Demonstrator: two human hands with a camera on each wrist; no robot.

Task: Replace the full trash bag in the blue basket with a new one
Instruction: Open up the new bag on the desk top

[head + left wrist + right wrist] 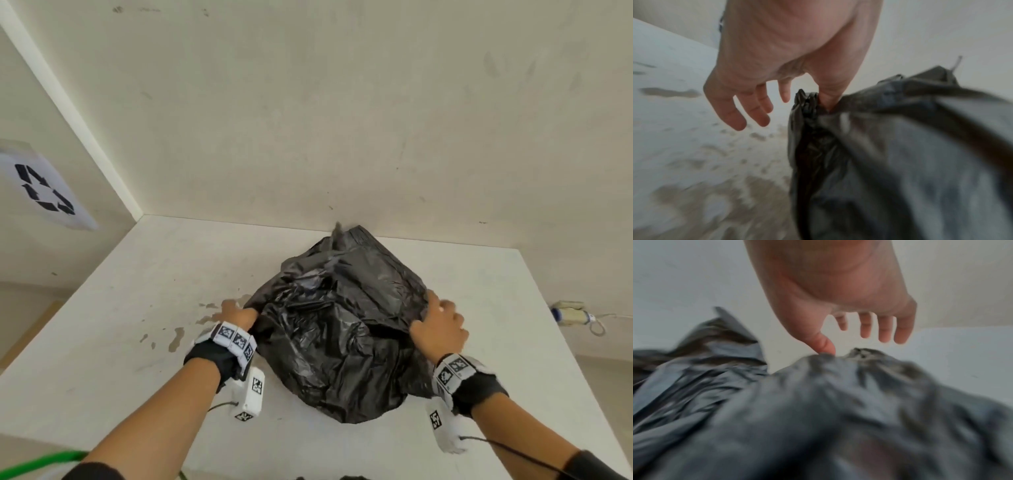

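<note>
A crumpled black trash bag (pixel 342 325) lies bulging on the white table (pixel 154 267), close to the back wall. My left hand (pixel 236 313) is at the bag's left edge. In the left wrist view the left hand (pixel 803 92) has its thumb against a bunched fold of the bag (pixel 900 162), and its fingers (pixel 756 112) hang straight, off the plastic. My right hand (pixel 440 322) is at the bag's right edge. In the right wrist view the right hand (pixel 846 340) touches the bag (pixel 818 410) with its thumb tip only, fingers spread above. No blue basket is in view.
Brown stains (pixel 176 337) mark the table left of the bag. A recycling sign (pixel 44 188) hangs on the left wall. A power strip with a cable (pixel 572 311) lies on the floor at the right. A green cable (pixel 44 462) runs at the bottom left.
</note>
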